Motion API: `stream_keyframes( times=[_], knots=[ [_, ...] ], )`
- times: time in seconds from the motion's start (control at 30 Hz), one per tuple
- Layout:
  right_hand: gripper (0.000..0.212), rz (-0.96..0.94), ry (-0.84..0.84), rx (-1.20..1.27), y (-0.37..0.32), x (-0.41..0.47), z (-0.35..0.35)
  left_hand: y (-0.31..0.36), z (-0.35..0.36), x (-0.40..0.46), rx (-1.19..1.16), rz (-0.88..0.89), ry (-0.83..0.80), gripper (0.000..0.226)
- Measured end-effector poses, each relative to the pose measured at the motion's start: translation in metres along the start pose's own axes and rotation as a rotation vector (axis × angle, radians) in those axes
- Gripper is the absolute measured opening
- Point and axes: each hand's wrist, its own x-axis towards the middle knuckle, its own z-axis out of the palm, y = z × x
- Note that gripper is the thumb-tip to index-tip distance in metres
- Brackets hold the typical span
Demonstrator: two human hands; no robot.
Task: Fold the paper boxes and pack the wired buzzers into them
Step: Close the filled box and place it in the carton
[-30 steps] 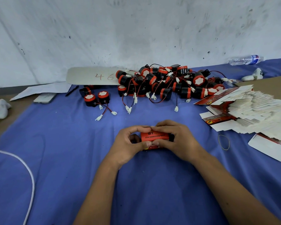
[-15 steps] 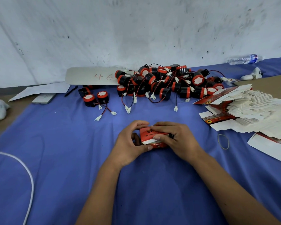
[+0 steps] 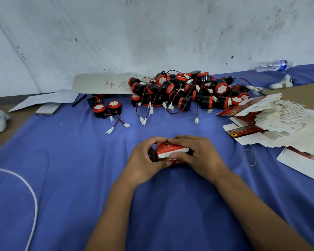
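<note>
A small red paper box (image 3: 170, 151) sits between both hands at the middle of the blue cloth, its red top flap tilted and a white inner edge showing. My left hand (image 3: 145, 160) grips its left end, fingers curled over the top. My right hand (image 3: 198, 156) grips the right end, with fingers pressing on the flap. A pile of black-and-red wired buzzers (image 3: 185, 91) lies at the back, with three more buzzers (image 3: 105, 107) apart to its left. Flat unfolded boxes (image 3: 279, 124) are stacked at the right.
A rubber band (image 3: 250, 157) lies right of my hands. A white cable (image 3: 31, 192) curves at the left. A phone (image 3: 48, 108), a pen and papers sit at the back left, a water bottle (image 3: 272, 65) at the back right, and a card marked 46 (image 3: 105, 84).
The box has turned in my hands: its top flap now tilts up and shows a white edge. Both hands stay on it in nearly the same place.
</note>
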Motion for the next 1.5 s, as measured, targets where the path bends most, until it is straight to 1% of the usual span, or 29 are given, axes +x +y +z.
stream_keyframes(
  times=[0.13, 0.23, 0.33, 0.4, 0.47, 0.57, 0.67, 0.8, 0.83, 0.9, 0.97, 1.03, 1.1, 1.17, 1.27, 1.3, 1.4, 1.5],
  knots=[
    [0.045, -0.005, 0.052, 0.011, -0.003, 0.0, 0.0, -0.001, 0.001, 0.001, 0.011, 0.032, -0.011, 0.064],
    [0.041, 0.003, 0.066, 0.016, -0.003, 0.0, 0.0, -0.002, 0.001, 0.002, 0.024, 0.038, -0.005, 0.065],
    [0.036, 0.015, 0.02, -0.011, -0.001, -0.003, 0.0, -0.004, 0.001, 0.002, 0.028, 0.026, 0.007, 0.064],
    [0.036, 0.036, -0.03, -0.026, -0.002, -0.003, 0.0, -0.002, 0.001, 0.002, -0.007, 0.029, 0.016, 0.059],
    [0.034, 0.057, -0.043, -0.032, -0.004, -0.003, 0.002, 0.0, 0.002, 0.002, -0.042, 0.035, 0.045, 0.056],
    [0.03, 0.072, -0.021, -0.067, -0.007, -0.002, 0.003, 0.001, 0.001, 0.002, -0.096, 0.015, 0.094, 0.053],
    [0.029, 0.111, 0.004, -0.087, -0.01, -0.002, 0.005, 0.002, 0.0, 0.001, -0.135, 0.0, 0.089, 0.053],
    [0.031, 0.082, 0.105, -0.269, -0.016, -0.003, 0.008, 0.002, 0.004, 0.0, -0.107, -0.006, 0.071, 0.061],
    [0.03, 0.085, 0.113, -0.251, -0.017, -0.003, 0.008, 0.001, 0.005, 0.0, -0.111, -0.01, 0.06, 0.062],
    [0.029, 0.093, 0.105, -0.101, -0.019, -0.003, 0.009, 0.001, 0.004, -0.001, -0.141, -0.015, 0.03, 0.062],
    [0.027, 0.084, 0.152, 0.03, -0.02, -0.003, 0.009, 0.001, 0.003, -0.001, -0.184, -0.014, 0.017, 0.057],
    [0.021, 0.085, 0.192, 0.106, -0.02, -0.003, 0.01, 0.001, 0.001, -0.002, -0.251, -0.027, 0.032, 0.049],
    [0.017, 0.091, 0.191, 0.149, -0.021, -0.002, 0.01, 0.002, 0.002, -0.002, -0.297, -0.043, 0.056, 0.037],
    [0.018, 0.074, 0.156, 0.136, -0.021, -0.001, 0.008, 0.002, 0.004, -0.003, -0.306, -0.048, 0.082, 0.028],
    [0.024, 0.041, 0.042, 0.082, -0.016, -0.002, -0.003, 0.0, 0.004, -0.001, -0.33, -0.052, 0.123, 0.021],
    [0.024, 0.038, 0.034, 0.077, -0.014, -0.003, -0.006, 0.0, 0.004, -0.001, -0.343, -0.049, 0.133, 0.02],
    [0.023, 0.038, 0.116, 0.117, -0.013, -0.005, -0.008, 0.0, 0.005, -0.001, -0.391, -0.036, 0.134, 0.018],
    [0.016, 0.004, 0.153, 0.078, -0.014, -0.005, -0.004, -0.002, 0.005, 0.0, -0.424, -0.021, 0.12, 0.017]
  ],
)
